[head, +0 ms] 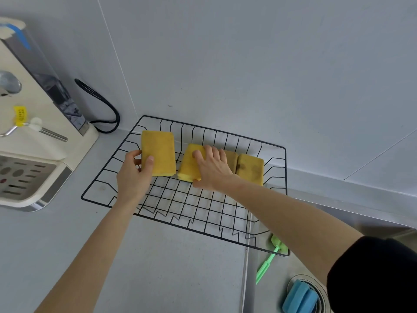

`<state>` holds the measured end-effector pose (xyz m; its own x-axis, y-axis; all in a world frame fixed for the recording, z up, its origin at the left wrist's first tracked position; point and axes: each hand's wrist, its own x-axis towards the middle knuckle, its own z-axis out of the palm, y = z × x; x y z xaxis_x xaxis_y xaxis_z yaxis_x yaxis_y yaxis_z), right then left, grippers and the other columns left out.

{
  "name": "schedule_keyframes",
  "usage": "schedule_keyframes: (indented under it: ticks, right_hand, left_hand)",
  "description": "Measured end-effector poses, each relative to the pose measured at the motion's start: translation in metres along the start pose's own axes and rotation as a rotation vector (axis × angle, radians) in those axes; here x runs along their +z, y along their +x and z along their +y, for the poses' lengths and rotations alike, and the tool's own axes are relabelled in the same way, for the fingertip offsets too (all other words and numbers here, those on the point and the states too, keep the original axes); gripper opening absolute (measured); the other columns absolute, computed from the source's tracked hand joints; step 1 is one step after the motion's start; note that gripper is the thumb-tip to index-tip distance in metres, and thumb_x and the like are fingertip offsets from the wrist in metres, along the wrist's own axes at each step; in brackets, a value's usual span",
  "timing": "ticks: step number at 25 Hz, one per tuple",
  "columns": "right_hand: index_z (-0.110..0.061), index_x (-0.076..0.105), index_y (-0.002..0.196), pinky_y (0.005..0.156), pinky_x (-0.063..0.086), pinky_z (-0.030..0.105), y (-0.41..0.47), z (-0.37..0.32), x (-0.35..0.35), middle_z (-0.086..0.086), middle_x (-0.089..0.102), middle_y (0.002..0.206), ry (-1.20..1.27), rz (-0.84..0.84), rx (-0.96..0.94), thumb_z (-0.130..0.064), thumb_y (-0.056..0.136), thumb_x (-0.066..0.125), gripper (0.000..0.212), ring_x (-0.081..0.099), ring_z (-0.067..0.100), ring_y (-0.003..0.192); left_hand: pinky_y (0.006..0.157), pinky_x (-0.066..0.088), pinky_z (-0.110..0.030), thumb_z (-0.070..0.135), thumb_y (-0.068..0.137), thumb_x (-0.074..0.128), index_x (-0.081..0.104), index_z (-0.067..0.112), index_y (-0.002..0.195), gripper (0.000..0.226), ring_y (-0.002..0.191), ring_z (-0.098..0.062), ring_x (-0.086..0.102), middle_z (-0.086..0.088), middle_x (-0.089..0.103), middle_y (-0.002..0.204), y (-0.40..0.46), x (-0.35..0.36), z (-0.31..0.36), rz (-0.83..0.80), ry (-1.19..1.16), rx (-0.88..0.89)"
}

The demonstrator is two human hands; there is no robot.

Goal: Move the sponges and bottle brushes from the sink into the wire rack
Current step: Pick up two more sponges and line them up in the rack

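Note:
A black wire rack point(284, 168) sits on the grey counter, its right end over the sink. Several yellow sponges lie in its far half. My left hand point(134, 175) grips the leftmost sponge point(159, 152) by its left edge. My right hand point(213, 169) is closed on the second sponge point(188, 164), fingers over its top and thumb under its near end. A third sponge point(232, 158) is mostly hidden behind that hand; a stained fourth sponge point(251, 168) lies at the right. A green bottle brush point(268, 259) and a blue brush point(299, 298) lie in the sink.
A cream countertop appliance point(33, 141) with a drip tray stands at the left, its black cable point(106, 109) looping against the wall. The steel sink point(352, 220) opens at the lower right, with a round drain point(320, 288) beside the blue brush.

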<state>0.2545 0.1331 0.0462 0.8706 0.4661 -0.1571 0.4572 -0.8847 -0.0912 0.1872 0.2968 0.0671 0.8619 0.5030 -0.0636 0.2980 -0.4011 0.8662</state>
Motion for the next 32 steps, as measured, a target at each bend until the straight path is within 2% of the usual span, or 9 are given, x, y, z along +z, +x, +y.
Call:
schedule_keyframes:
  ticks: [5, 8, 10, 12, 15, 20, 25, 29, 32]
  right_hand:
    - [-0.016, 0.026, 0.138, 0.118, 0.006, 0.051, -0.001, 0.005, 0.006, 0.021, 0.007, 0.155, 0.059, 0.02, -0.015, -0.038, 0.079, 0.064, 0.073, 0.003, 0.038, 0.144]
    - [-0.02, 0.023, 0.141, 0.118, 0.006, 0.05, -0.005, 0.012, 0.007, 0.019, 0.003, 0.156, 0.079, 0.027, -0.042, -0.04, 0.081, 0.061, 0.073, -0.001, 0.037, 0.145]
    - [-0.021, 0.02, 0.143, 0.118, 0.006, 0.049, -0.008, 0.016, 0.008, 0.018, 0.003, 0.157, 0.069, 0.026, -0.07, -0.042, 0.082, 0.059, 0.075, 0.0, 0.036, 0.145]
    - [-0.021, 0.017, 0.145, 0.118, 0.006, 0.047, -0.01, 0.019, 0.009, 0.016, 0.002, 0.157, 0.059, 0.027, -0.09, -0.043, 0.084, 0.057, 0.077, 0.001, 0.034, 0.145]
    - [-0.019, 0.013, 0.147, 0.119, 0.005, 0.045, -0.012, 0.021, 0.011, 0.015, 0.003, 0.158, 0.061, 0.043, -0.09, -0.045, 0.084, 0.055, 0.08, 0.002, 0.032, 0.145]
    - [-0.017, 0.013, 0.147, 0.119, 0.006, 0.045, -0.013, 0.02, 0.014, 0.014, 0.004, 0.158, 0.073, 0.063, -0.085, -0.042, 0.085, 0.056, 0.08, 0.003, 0.031, 0.146]
    - [-0.018, 0.012, 0.148, 0.119, 0.004, 0.044, -0.013, 0.02, 0.016, 0.013, 0.004, 0.158, 0.069, 0.07, -0.083, -0.041, 0.086, 0.055, 0.079, 0.002, 0.029, 0.146]
    - [-0.018, 0.009, 0.148, 0.12, 0.003, 0.044, -0.014, 0.02, 0.014, 0.012, 0.001, 0.159, 0.064, 0.052, -0.083, -0.043, 0.086, 0.054, 0.081, 0.0, 0.029, 0.146]
    - [-0.019, 0.006, 0.149, 0.119, 0.002, 0.043, -0.018, 0.023, 0.008, 0.009, -0.001, 0.159, 0.08, 0.036, -0.087, -0.045, 0.086, 0.054, 0.083, -0.002, 0.027, 0.147]
  left_hand:
    - [0.086, 0.04, -0.037, 0.028, 0.092, 0.042, 0.042, 0.005, 0.127, 0.042, 0.111, -0.034, 0.052, -0.02, 0.054, 0.126, 0.023, 0.016, 0.0, -0.052, 0.166, 0.002]
    - [0.082, 0.036, -0.033, 0.027, 0.094, 0.039, 0.043, 0.002, 0.126, 0.041, 0.111, -0.036, 0.051, -0.021, 0.054, 0.125, 0.033, 0.024, -0.001, -0.071, 0.227, -0.019]
    - [0.085, 0.037, -0.035, 0.025, 0.094, 0.037, 0.041, 0.001, 0.128, 0.041, 0.113, -0.036, 0.049, -0.022, 0.052, 0.128, 0.036, 0.027, -0.004, -0.087, 0.256, -0.036]
    - [0.095, 0.037, -0.039, 0.026, 0.095, 0.036, 0.037, 0.002, 0.132, 0.044, 0.12, -0.036, 0.045, -0.021, 0.047, 0.135, 0.037, 0.029, -0.005, -0.123, 0.261, -0.051]
    - [0.104, 0.033, -0.042, 0.029, 0.092, 0.044, 0.029, 0.006, 0.138, 0.053, 0.127, -0.035, 0.04, -0.018, 0.041, 0.14, 0.039, 0.033, -0.003, -0.201, 0.285, -0.03]
    - [0.106, 0.031, -0.042, 0.03, 0.089, 0.05, 0.022, 0.008, 0.141, 0.064, 0.13, -0.034, 0.036, -0.017, 0.036, 0.144, 0.039, 0.037, -0.004, -0.284, 0.34, -0.014]
    - [0.107, 0.03, -0.042, 0.03, 0.09, 0.048, 0.019, 0.008, 0.142, 0.063, 0.131, -0.033, 0.035, -0.016, 0.035, 0.145, 0.039, 0.038, -0.007, -0.284, 0.317, -0.013]
    - [0.1, 0.035, -0.043, 0.026, 0.089, 0.049, 0.02, 0.006, 0.14, 0.062, 0.125, -0.036, 0.041, -0.02, 0.039, 0.14, 0.035, 0.04, -0.003, -0.248, 0.316, 0.009]
    - [0.102, 0.034, -0.044, 0.026, 0.089, 0.051, 0.016, 0.003, 0.14, 0.066, 0.126, -0.038, 0.038, -0.024, 0.034, 0.141, 0.033, 0.038, 0.001, -0.227, 0.354, 0.003]
